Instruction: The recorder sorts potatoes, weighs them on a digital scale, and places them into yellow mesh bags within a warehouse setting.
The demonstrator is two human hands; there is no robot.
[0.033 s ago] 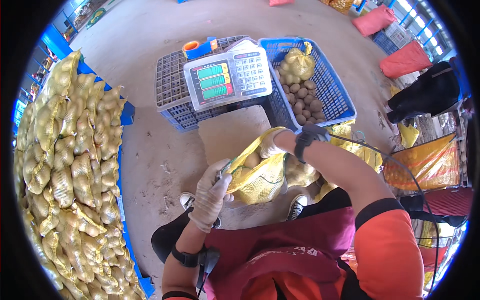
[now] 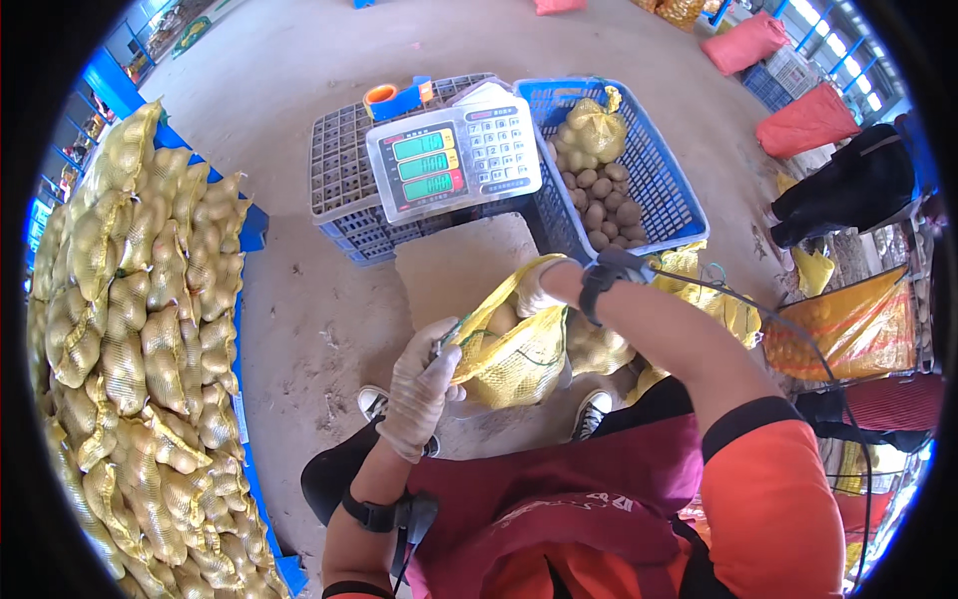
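A yellow mesh bag (image 2: 519, 371) with several potatoes (image 2: 501, 320) inside hangs in front of me, its mouth spread open. My left hand (image 2: 414, 394), in a pale glove, is closed on the bag's rim at the left side. At the far right of the mouth, my gloved right hand (image 2: 537, 290) reaches in, its fingers hidden by the mesh and potatoes. Just beyond the bag is the pale platform (image 2: 464, 262) of a scale, with its lit display and keypad (image 2: 454, 155) behind. Another filled mesh bag (image 2: 596, 349) stands beside mine, partly behind my right forearm.
A blue basket (image 2: 671, 190) holds loose potatoes (image 2: 607, 205) and a tied mesh bag (image 2: 594, 132). An orange and blue tape dispenser (image 2: 394, 98) lies on an upturned crate (image 2: 339, 165). Filled potato bags (image 2: 150, 349) pile high at left. Another person's dark-clad leg (image 2: 848, 185) is at right.
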